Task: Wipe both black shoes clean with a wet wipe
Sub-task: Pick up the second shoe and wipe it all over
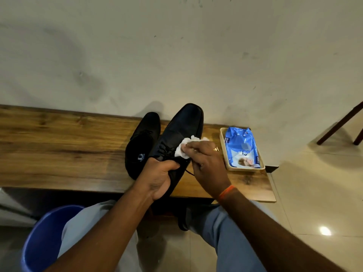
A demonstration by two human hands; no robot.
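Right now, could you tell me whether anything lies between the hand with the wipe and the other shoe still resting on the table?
Yes. The held shoe, gripped by the left hand, sits between the right hand with the wipe and the other shoe.

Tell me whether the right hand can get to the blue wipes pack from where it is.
Probably yes: the right hand sits just left of the blue wipes pack in its tray, nothing between, though its fingers are shut on the wet wipe.
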